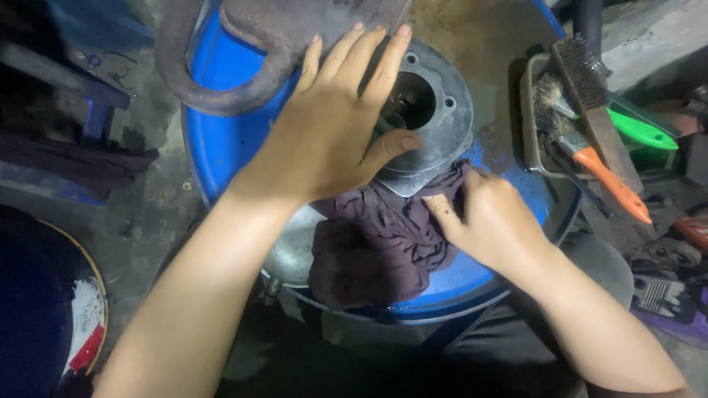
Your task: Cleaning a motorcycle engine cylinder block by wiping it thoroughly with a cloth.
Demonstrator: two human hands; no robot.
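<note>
A grey metal engine cylinder (pixel 435 110) with a round bore lies on top of a blue drum (pixel 221 140). My left hand (pixel 335 118) rests flat on the cylinder's left side, fingers spread, thumb at its lower rim. A dark maroon rag (pixel 369 247) is bunched against the cylinder's near side. My right hand (pixel 490 217) is closed on the rag's upper right part, pressing it to the cylinder's lower edge.
A rusty curved metal part (pixel 214 88) lies at the drum's far left. A metal tray (pixel 532 118) on the right holds a wire brush (pixel 590 88), an orange-handled brush (pixel 608 177) and a green-handled tool (pixel 641 129). Cluttered floor surrounds the drum.
</note>
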